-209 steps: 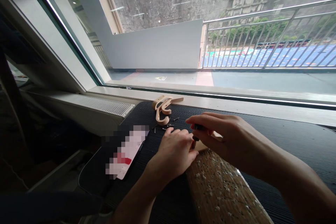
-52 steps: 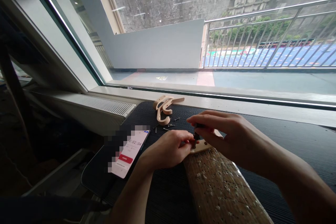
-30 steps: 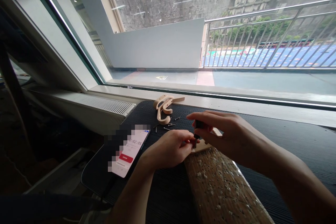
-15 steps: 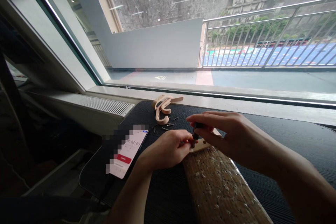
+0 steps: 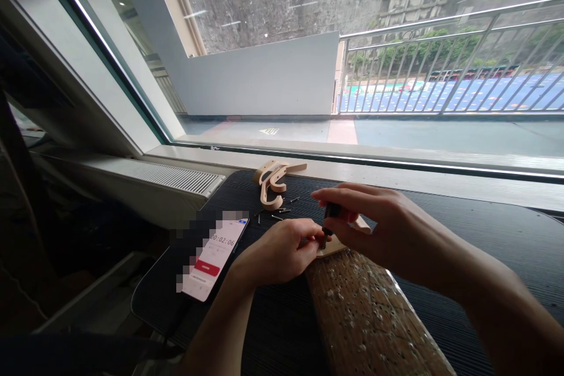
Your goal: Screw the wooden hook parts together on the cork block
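Observation:
My right hand [image 5: 374,226] pinches a short black screwdriver [image 5: 329,218] held upright, its tip down on a pale wooden hook piece [image 5: 348,234]. That piece rests on the far end of a long wooden board [image 5: 370,317] pocked with small holes. My left hand [image 5: 282,249] is closed beside the tool's tip, fingertips pinched at the wooden piece; what they hold is too small to make out.
Two more curved wooden hooks [image 5: 272,181] lie near the window sill, with several small dark screws [image 5: 282,211] scattered beside them. A phone [image 5: 214,255] showing a timer lies at the left on the black ribbed mat [image 5: 484,235]. A radiator grille [image 5: 171,176] runs along the left.
The phone timer has advanced by about a second. My right hand has shifted slightly on the screwdriver; my left hand stays pinched at its tip.

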Demonstrator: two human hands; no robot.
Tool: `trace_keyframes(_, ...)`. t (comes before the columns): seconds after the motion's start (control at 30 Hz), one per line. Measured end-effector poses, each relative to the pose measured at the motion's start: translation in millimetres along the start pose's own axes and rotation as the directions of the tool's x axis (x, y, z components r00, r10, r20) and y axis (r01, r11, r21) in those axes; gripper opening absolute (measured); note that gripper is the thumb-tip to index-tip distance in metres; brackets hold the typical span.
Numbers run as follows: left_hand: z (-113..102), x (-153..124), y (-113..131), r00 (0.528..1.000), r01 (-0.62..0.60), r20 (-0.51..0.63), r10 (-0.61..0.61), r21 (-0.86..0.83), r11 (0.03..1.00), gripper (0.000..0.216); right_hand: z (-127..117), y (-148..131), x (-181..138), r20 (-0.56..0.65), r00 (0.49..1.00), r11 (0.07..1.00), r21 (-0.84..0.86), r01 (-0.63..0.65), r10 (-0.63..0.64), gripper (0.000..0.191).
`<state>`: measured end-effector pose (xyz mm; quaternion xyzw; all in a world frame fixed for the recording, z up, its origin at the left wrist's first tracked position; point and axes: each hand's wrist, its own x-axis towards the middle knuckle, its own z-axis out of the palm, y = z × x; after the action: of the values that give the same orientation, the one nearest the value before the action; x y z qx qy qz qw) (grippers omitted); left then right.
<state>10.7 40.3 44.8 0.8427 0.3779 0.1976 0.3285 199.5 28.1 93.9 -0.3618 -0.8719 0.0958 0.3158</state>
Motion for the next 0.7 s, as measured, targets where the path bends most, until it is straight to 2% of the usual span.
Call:
trace_keyframes(0.17,0.2,0.2,0.6,1.000,-0.013,-0.010,0.013,-0.007,1.000,0.019,-1.5,-0.4,-1.2,0.007,0.999,0.999,0.028,0.035,-0.035,0.031)
trace_keyframes(0.47,0.4,-0.3,1.1,1.000,-0.001,-0.012,0.001,0.005,1.000,0.018,0.2,4.9,0.4,0.003,1.000,1.000,0.019,0.019,-0.019,0.026)
trace_keyframes(0.7,1.8,0.9,-0.1,0.998,0.062,-0.019,-0.061,0.016,0.998,0.024,2.3,0.2,3.1,0.009,1.000,0.999,0.041,-0.007,0.007,0.020)
